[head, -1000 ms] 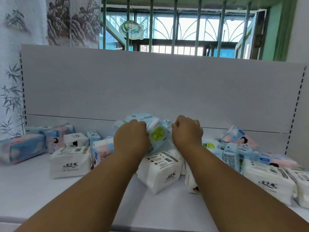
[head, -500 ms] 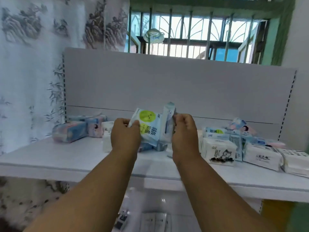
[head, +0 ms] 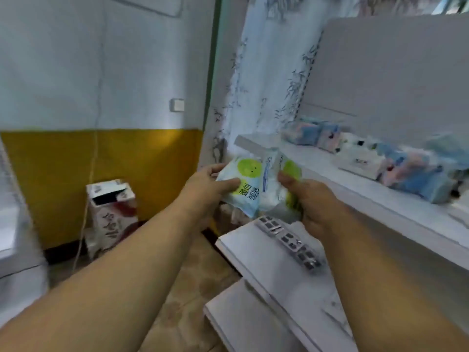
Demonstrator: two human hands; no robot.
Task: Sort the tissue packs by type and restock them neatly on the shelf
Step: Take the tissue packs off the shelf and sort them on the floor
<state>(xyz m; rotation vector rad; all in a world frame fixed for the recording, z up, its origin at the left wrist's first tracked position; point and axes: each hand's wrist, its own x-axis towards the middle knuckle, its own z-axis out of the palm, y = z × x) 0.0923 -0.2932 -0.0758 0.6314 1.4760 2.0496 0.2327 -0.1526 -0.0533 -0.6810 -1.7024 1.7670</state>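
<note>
I hold light-blue tissue packs with green circles (head: 250,184) in front of me, off the left end of the upper shelf (head: 360,196). My left hand (head: 208,191) grips the left pack, thumb across its front. My right hand (head: 312,201) grips the right pack from the side. More packs lie along the shelf: pink-and-blue ones (head: 304,132) at the back and a white pack (head: 357,161) further right. The view is blurred.
A lower white shelf (head: 256,252) below my hands carries a strip of dark blister packs (head: 289,241). An open white carton (head: 111,214) stands on the floor against the yellow-and-white wall. A patterned curtain (head: 256,80) hangs left of the shelf. White furniture edges in at far left.
My view has swung left, away from the shelf toward the wall. Both hands have carried the green-circle packs off the shelf and lower, past its left end.
</note>
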